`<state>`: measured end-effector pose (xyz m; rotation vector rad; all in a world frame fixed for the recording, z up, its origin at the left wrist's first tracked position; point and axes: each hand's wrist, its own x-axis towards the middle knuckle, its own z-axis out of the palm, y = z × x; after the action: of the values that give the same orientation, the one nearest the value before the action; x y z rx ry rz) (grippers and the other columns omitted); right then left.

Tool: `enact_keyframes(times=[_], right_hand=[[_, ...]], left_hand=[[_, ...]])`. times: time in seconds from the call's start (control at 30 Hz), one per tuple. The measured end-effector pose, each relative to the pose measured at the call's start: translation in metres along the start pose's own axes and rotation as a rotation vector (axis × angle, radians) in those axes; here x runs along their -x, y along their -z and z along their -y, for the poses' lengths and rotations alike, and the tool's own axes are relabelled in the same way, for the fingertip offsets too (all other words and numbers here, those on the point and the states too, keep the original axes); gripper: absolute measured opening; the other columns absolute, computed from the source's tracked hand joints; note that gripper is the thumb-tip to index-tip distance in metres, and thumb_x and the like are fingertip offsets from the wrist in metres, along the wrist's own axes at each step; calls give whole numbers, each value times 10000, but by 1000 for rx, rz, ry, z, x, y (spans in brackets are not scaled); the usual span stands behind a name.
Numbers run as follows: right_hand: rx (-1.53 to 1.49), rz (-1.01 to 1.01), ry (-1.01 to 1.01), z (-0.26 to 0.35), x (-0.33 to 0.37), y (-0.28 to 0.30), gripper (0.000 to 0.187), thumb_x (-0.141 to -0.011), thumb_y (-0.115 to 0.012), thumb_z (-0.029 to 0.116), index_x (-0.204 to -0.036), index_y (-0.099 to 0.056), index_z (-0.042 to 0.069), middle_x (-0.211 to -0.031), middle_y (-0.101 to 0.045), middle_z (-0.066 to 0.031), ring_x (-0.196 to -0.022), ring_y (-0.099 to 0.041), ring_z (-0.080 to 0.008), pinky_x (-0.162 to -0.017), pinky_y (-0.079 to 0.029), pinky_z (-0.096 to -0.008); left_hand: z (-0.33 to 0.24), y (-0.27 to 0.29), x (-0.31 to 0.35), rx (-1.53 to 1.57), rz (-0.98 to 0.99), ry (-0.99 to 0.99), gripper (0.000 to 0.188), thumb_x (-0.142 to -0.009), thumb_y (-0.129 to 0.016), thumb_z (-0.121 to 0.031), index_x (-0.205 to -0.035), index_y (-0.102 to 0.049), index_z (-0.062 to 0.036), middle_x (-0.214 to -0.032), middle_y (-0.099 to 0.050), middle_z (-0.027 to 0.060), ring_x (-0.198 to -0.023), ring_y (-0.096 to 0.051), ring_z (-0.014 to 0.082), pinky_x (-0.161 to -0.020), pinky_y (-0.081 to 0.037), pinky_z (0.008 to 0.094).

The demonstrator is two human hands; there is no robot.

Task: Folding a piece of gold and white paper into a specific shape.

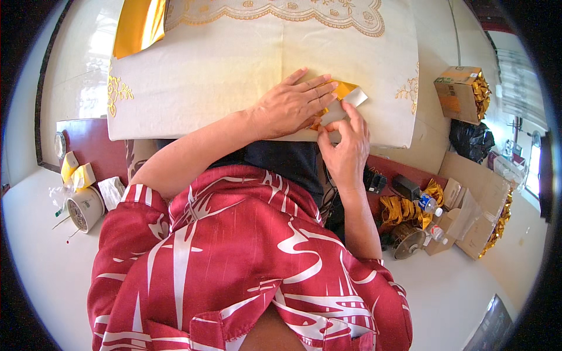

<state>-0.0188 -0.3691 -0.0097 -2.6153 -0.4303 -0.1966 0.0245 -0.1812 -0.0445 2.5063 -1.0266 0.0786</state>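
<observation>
My left hand [285,109] lies flat with its fingers stretched out, pressing on a small folded sheet of gold foil paper [346,89]. The sheet is near the right front edge of the cloth-covered table [205,93]. Part of its white underside shows beside the gold, and my left fingers hide much of the rest. My right hand [351,141] has its fingers curled at the sheet's near and right edges, index finger on the white part and thumb by the near corner. They seem to grip the edge.
More gold foil paper [139,29] lies at the table's far left. A white bin [85,209] stands on the floor at left. At right are cartons [456,93] with gold paper pieces, a black bag [471,140], gold folded strips [404,212] and plastic bottles [430,205].
</observation>
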Motion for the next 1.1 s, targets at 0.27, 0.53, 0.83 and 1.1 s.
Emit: enact_keyframes(times=[0.27,0.53,0.83,1.1], right_hand=[[14,28,-29,2,-2,1,149,-725,-764,105,-766,-627,62,-1307,-544,-145,-1218,-518,-353,-1004,-412,-471],[53,39,-48,6,-2,2,145,-740,-758,113,-778,-627,64,-1317,-536,-142,-1224,-512,-352,-1003,-413,-471],[28,13,82,5,31,2,214,-837,-700,167,-1042,-693,104,-1431,-470,-154,-1294,-473,-352,-1051,-386,-476],[183,125,166,11,37,0,382,-874,-672,254,-1246,-673,169,-1515,-395,-147,-1393,-377,-347,-1114,-308,-542]], left_hand=[[-1,2,0,43,-12,6,685,-874,-665,-340,-1460,-408,-97,-1572,-335,62,-1468,-286,231,-1194,-218,496],[-2,2,-1,22,-10,7,687,-867,-672,-347,-1457,-418,-103,-1569,-340,62,-1461,-299,229,-1189,-230,497],[-1,-2,0,29,-50,3,646,-890,-642,-343,-1448,-427,-97,-1565,-347,69,-1458,-307,225,-1185,-231,496],[-2,3,-1,27,-38,-7,615,-896,-635,-296,-1441,-435,-97,-1536,-390,88,-1449,-323,232,-1191,-212,496]])
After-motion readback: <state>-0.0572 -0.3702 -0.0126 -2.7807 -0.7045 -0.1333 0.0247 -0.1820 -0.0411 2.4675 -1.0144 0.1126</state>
